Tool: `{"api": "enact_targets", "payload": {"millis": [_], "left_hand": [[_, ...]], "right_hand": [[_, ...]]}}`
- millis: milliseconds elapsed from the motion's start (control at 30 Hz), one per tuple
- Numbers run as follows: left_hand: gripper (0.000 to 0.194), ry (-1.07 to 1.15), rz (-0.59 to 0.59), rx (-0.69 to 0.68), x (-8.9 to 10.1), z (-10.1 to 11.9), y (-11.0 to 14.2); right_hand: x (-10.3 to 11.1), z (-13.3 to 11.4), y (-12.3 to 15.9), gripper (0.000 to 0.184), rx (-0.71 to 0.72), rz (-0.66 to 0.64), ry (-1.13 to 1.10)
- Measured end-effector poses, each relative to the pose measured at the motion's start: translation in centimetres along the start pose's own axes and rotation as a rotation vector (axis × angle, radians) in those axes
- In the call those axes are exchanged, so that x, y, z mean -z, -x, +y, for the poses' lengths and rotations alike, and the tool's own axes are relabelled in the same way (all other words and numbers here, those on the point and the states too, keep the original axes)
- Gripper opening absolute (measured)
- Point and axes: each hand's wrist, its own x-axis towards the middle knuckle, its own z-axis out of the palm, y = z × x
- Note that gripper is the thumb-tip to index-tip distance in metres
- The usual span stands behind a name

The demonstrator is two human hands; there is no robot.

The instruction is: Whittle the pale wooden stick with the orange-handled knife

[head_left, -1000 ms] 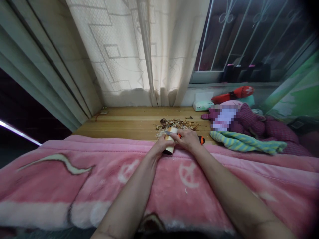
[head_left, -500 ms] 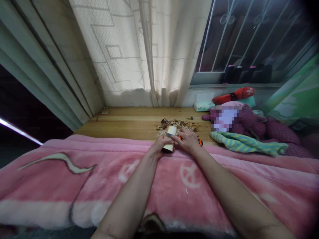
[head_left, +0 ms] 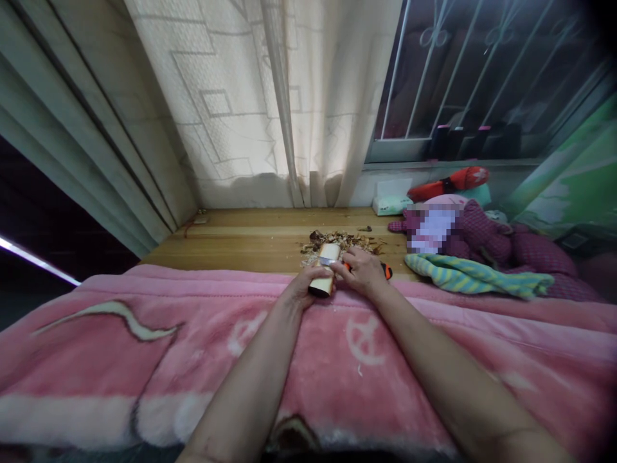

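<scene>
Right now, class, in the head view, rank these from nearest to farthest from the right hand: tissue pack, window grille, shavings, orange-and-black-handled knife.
1. Orange-and-black-handled knife: held in the right hand.
2. Shavings: just beyond the hand.
3. Tissue pack: farther back, slightly right.
4. Window grille: farthest, back right.

Two hands (head_left: 304, 283) (head_left: 365, 274), one block (head_left: 330, 251), apparently one knife (head_left: 328, 262).

The left forearm (head_left: 245, 366) is bare, enters at 7 o'clock and is directed toward 1 o'clock. The left hand (head_left: 304, 286) is curled in a grip. The right forearm (head_left: 448, 347) is bare, enters between 4 and 5 o'clock and is directed toward 10 o'clock. The right hand (head_left: 362, 271) is positioned at the left hand's 3 o'clock, back visible, fingers bent.
</scene>
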Motion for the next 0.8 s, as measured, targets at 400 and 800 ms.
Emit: {"api": "enact_targets", "payload": {"millis": [400,800], "left_hand": [[0.033,-0.021,-0.001,0.05,0.1,0.0,0.0],[0.036,0.014,-0.009,0.057,-0.1,0.1,0.2]], "right_hand": [[0.0,0.7,0.0,0.05,-0.023,-0.005,-0.015],[0.0,1.0,-0.1,0.05,-0.07,-0.039,-0.02]]}}
